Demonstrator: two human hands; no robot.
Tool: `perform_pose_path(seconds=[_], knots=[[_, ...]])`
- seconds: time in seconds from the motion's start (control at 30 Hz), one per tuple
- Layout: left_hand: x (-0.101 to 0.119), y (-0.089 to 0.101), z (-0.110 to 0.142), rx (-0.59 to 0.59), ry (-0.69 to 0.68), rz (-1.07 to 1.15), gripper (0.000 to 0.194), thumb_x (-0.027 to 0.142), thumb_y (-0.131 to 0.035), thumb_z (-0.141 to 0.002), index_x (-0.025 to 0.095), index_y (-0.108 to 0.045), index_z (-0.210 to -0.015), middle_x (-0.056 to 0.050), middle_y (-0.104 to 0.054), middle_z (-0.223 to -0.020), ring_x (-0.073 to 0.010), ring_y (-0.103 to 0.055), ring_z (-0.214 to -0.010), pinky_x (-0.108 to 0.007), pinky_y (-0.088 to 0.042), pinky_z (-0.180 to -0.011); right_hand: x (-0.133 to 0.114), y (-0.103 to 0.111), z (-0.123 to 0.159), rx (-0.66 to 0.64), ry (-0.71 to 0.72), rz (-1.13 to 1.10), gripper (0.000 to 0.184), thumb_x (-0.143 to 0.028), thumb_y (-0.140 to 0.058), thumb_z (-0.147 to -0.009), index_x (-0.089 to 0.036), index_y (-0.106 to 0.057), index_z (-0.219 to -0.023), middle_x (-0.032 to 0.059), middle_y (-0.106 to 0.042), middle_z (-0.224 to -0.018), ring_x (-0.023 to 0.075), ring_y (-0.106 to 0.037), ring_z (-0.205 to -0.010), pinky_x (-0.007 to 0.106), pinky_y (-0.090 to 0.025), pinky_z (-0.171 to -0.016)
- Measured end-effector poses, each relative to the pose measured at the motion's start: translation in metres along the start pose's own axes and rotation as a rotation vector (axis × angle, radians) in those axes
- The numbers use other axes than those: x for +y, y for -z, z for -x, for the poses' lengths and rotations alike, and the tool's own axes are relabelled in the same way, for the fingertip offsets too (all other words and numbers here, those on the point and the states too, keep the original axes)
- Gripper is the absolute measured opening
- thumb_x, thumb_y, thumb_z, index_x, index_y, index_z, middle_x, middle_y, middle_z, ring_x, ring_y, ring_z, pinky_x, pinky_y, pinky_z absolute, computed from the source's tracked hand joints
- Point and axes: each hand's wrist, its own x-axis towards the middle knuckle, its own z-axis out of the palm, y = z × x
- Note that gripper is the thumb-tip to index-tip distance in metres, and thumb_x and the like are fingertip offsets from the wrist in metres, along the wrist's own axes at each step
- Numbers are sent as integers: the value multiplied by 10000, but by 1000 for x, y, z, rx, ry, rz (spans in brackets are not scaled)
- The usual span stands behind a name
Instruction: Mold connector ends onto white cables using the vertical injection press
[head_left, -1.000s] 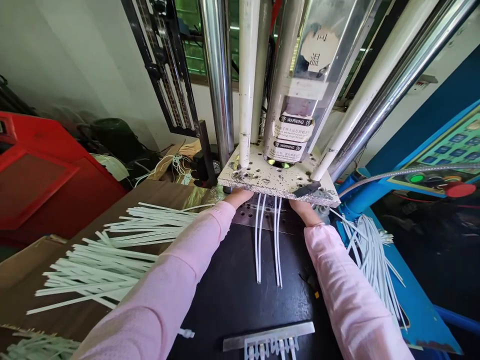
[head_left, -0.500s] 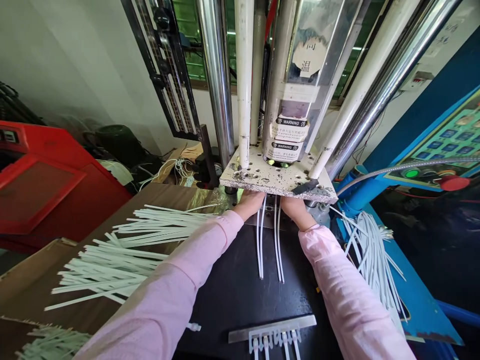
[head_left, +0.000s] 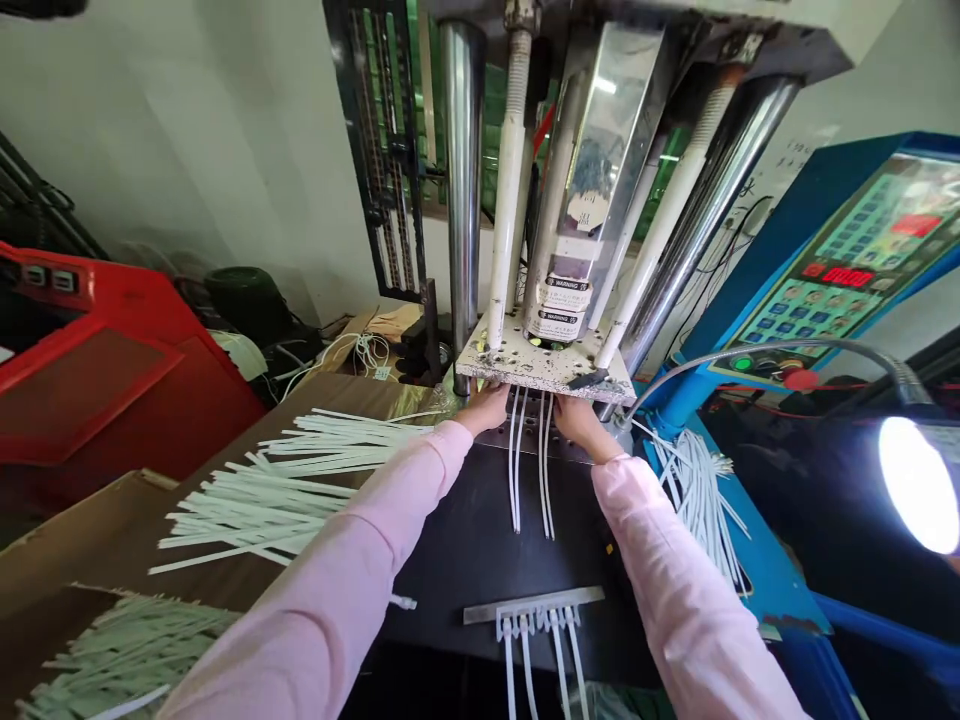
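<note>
Both my arms in pink sleeves reach under the speckled press plate (head_left: pixel 551 368) of a vertical moulding machine. My left hand (head_left: pixel 484 408) and my right hand (head_left: pixel 576 420) rest at the far ends of several thin white cables (head_left: pixel 529 470) lying side by side on the black machine table (head_left: pixel 465 550). The plate hides the fingertips of both hands, so their grip is unclear. A metal bar with white cable pieces (head_left: pixel 536 610) lies at the table's near edge.
Piles of white cable lengths (head_left: pixel 277 480) lie on cardboard to the left, and a bundle of white cables (head_left: pixel 697 490) hangs on the right. A red machine (head_left: pixel 90 370) stands far left, a blue control panel (head_left: pixel 847 270) right, a bright lamp (head_left: pixel 919 485) at the right edge.
The view has tilted up and pulled back, showing more of the machine columns and the lamp. My hands have drawn closer together at the cable ends under the plate.
</note>
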Motion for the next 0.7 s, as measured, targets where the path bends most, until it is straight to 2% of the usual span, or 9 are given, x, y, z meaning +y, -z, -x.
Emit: perform_pose_path(seconds=[0.1,0.17,0.23,0.3,0.4,0.47,0.57,0.63,0.7], knots=[[17,13,25,30,68,9,603,91,-490,-863,159,-468,-1462,-205,-464,-1518,-357,-369,-1452,-620,-183,-1207,-10,18,27,17,45,-36,499,-133,-462,-920,-107,-543,-1412,182,-587,-1377,285,-535,-1288,390,-411,-1098],[33,16,57,71,88,23,547,163,-431,-940,134,-433,-1486,-211,-403,-1558,-354,-329,-1473,-610,-177,-1214,-16,27,57,32,115,-113,536,-167,-475,-931,-135,-494,-1465,163,-522,-1445,270,-503,-1326,384,-410,-1114],[44,15,107,154,65,35,541,249,-419,-986,124,-386,-1512,-202,-354,-1589,-346,-281,-1496,-596,-145,-1228,-14,35,100,66,200,-227,540,-215,-490,-944,-176,-481,-1483,147,-493,-1460,272,-494,-1337,412,-413,-1122],[43,13,169,232,-4,36,630,384,-487,-989,165,-307,-1553,-179,-316,-1614,-348,-210,-1525,-608,-101,-1230,-5,41,153,76,220,-299,545,-285,-503,-962,-253,-454,-1504,121,-455,-1495,291,-461,-1371,465,-402,-1132],[20,9,262,204,-11,-15,926,531,-651,-883,243,-145,-1603,-180,-245,-1642,-380,-171,-1533,-643,-74,-1214,17,38,242,-17,128,-266,651,-381,-556,-946,-343,-340,-1559,93,-352,-1578,308,-398,-1426,488,-406,-1129],[1,4,307,164,39,-99,1086,544,-765,-780,264,-122,-1610,-196,-208,-1649,-417,-153,-1529,-672,-41,-1200,26,25,294,-77,78,-199,805,-414,-644,-879,-356,-265,-1586,103,-278,-1617,342,-368,-1445,501,-425,-1106],[-14,-9,339,125,105,-193,1084,404,-827,-753,314,-162,-1604,-169,-132,-1670,-433,-114,-1530,-709,-12,-1182,17,-3,341,-87,-17,-34,919,-362,-708,-805,-393,-229,-1588,97,-178,-1660,416,-257,-1486,591,-372,-1103],[-14,-19,341,113,141,-205,1029,236,-801,-776,361,-189,-1593,-126,-88,-1683,-428,-92,-1534,-727,-5,-1176,-1,-19,349,-45,-89,60,886,-291,-680,-821,-393,-241,-1583,97,-136,-1673,418,-206,-1503,620,-292,-1131],[-10,-26,338,114,195,-193,1041,96,-749,-766,394,-183,-1587,-94,-49,-1689,-427,-72,-1536,-737,13,-1172,-20,-28,347,11,-174,126,853,-209,-636,-834,-366,-257,-1581,113,-140,-1671,388,-217,-1507,597,-247,-1154]])
